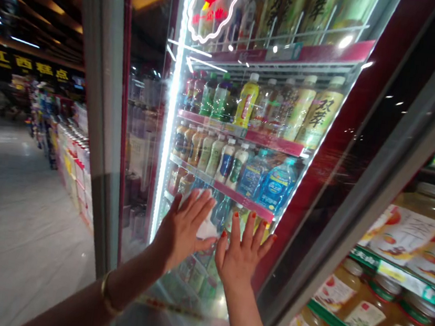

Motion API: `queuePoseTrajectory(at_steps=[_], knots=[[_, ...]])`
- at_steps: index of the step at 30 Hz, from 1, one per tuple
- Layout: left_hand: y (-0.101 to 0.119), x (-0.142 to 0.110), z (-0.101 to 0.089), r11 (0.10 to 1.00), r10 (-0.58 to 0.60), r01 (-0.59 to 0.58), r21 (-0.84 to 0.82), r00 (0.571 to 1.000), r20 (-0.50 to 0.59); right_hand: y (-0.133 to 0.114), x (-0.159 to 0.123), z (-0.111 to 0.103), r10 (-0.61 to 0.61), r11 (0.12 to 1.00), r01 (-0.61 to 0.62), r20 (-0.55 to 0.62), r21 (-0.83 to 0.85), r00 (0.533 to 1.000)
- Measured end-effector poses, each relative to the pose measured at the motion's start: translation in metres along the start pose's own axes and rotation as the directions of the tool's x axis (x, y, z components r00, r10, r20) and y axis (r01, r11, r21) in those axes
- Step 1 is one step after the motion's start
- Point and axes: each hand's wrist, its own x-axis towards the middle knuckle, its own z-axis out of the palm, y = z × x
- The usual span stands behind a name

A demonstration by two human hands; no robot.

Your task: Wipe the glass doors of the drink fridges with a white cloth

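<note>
My left hand (183,227), with a gold bracelet (108,295) on the wrist, is laid against the glass door (192,300) of a drinks fridge. Under its palm and fingers is a white cloth or tissue (207,229), showing between the thumb and fingers. My right hand (240,253) is beside it, fingers spread and orange nails pointing up, its palm towards the same glass with nothing visible in it. Past the glass, lit shelves hold bottled drinks, among them large blue bottles (278,186) and a yellow bottle (248,100).
At right, a shelf rack holds large jars of amber drink (415,229). A grey metal frame (98,116) edges the fridge at left. Further left are stacked goods (73,161) on a pale tiled floor (26,235). A lit sign (213,6) glows at the fridge's top.
</note>
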Motion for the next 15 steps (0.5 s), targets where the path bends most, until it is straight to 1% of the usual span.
queuePoseTrajectory(at_steps=[1, 2, 3, 4, 5, 6, 7, 8, 9, 10, 11, 12, 13, 14, 15], knots=[[-0.003, -0.011, 0.000, 0.999, 0.036, -0.036, 0.001, 0.999, 0.001, 0.005, 0.000, -0.005, 0.001, 1.000, -0.002, 0.024, 0.015, 1.000], [-0.012, -0.020, -0.002, 1.000, 0.019, -0.019, 0.012, 1.000, 0.002, 0.010, -0.001, -0.010, 0.001, 1.000, -0.002, 0.043, 0.027, 0.999], [-0.025, -0.024, -0.006, 0.998, -0.045, 0.045, 0.032, 0.999, 0.009, 0.016, -0.002, -0.014, 0.001, 0.999, -0.003, 0.052, 0.032, 0.999], [-0.039, -0.022, -0.011, 0.990, -0.135, 0.134, 0.052, 0.991, 0.015, 0.023, -0.003, -0.016, 0.003, 1.000, -0.004, 0.055, 0.023, 0.999], [-0.051, -0.015, -0.015, 0.971, -0.232, 0.231, 0.065, 0.973, 0.013, 0.029, -0.005, -0.016, 0.006, 1.000, -0.006, 0.045, 0.002, 0.999], [-0.059, -0.004, -0.018, 0.946, -0.318, 0.318, 0.065, 0.948, 0.002, 0.034, -0.007, -0.014, 0.008, 1.000, -0.007, 0.027, -0.029, 1.000], [-0.061, 0.009, -0.019, 0.925, -0.375, 0.375, 0.054, 0.927, -0.016, 0.039, -0.009, -0.011, 0.008, 0.998, -0.008, 0.008, -0.060, 1.000], [-0.055, 0.020, -0.018, 0.923, -0.383, 0.384, 0.035, 0.923, -0.036, 0.042, -0.011, -0.007, 0.010, 0.996, -0.011, -0.007, -0.088, 1.000], [-0.044, 0.026, -0.014, 0.942, -0.335, 0.336, 0.015, 0.941, -0.051, 0.044, -0.013, -0.002, 0.012, 0.994, -0.014, -0.023, -0.106, 1.000], [-0.030, 0.028, -0.009, 0.971, -0.239, 0.240, 0.000, 0.969, -0.055, 0.045, -0.014, 0.002, 0.013, 0.993, -0.017, -0.037, -0.116, 0.999], [-0.016, 0.025, -0.003, 0.994, -0.105, 0.104, -0.012, 0.994, -0.041, 0.045, -0.016, 0.005, 0.009, 0.993, -0.015, -0.045, -0.119, 0.999], [-0.004, 0.019, 0.001, 0.999, 0.032, -0.032, -0.024, 0.999, -0.026, 0.046, -0.017, 0.007, 0.007, 0.993, -0.012, -0.045, -0.119, 0.999], [0.003, 0.010, 0.004, 0.991, 0.133, -0.133, -0.033, 0.991, -0.012, 0.046, -0.019, 0.009, 0.006, 0.993, -0.011, -0.044, -0.115, 0.999], [0.005, 0.003, 0.005, 0.983, 0.179, -0.179, -0.031, 0.984, -0.009, 0.046, -0.020, 0.009, 0.012, 0.994, -0.017, -0.041, -0.107, 0.999], [0.002, -0.001, 0.004, 0.987, 0.161, -0.161, -0.017, 0.987, -0.012, 0.046, -0.022, 0.009, 0.016, 0.995, -0.019, -0.035, -0.096, 0.999]])
